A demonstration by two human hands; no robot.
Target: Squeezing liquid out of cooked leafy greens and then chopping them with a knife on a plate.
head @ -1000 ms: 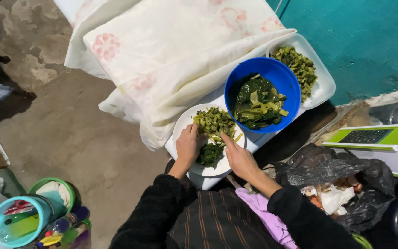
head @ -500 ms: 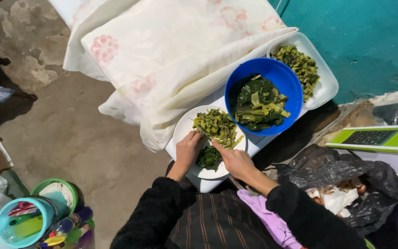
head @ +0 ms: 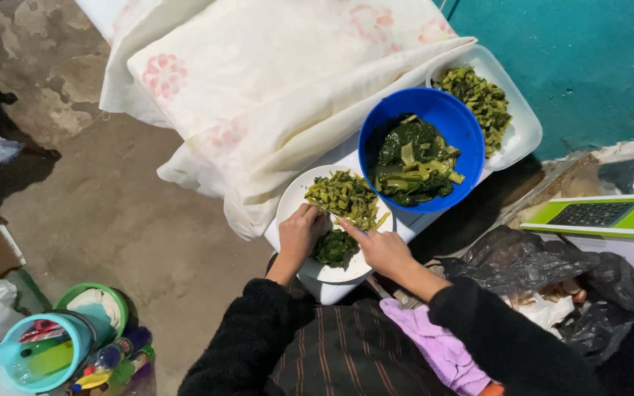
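Observation:
A white plate (head: 288,202) sits at the near edge of a small table. It carries a pile of chopped light-green vegetable pieces (head: 345,196) and a clump of dark leafy greens (head: 334,248). My left hand (head: 301,233) presses down on the dark clump, fingers curled over it. My right hand (head: 379,249) is closed around a knife whose thin blade (head: 332,213) points toward the left hand, between the clump and the chopped pile. Just behind the plate stands a blue bowl (head: 376,117) of cooked dark greens and pale stems.
A white tray (head: 515,139) with more chopped greens stands beyond the bowl. A white flowered cloth (head: 258,81) covers the table's left part. A green and white slicer (head: 603,216), a black plastic bag (head: 537,268) and a teal bucket (head: 45,352) lie around.
My hands stay on the plate; the right hand has shifted slightly toward the left one with the blade. The plate, bowl and tray have not moved.

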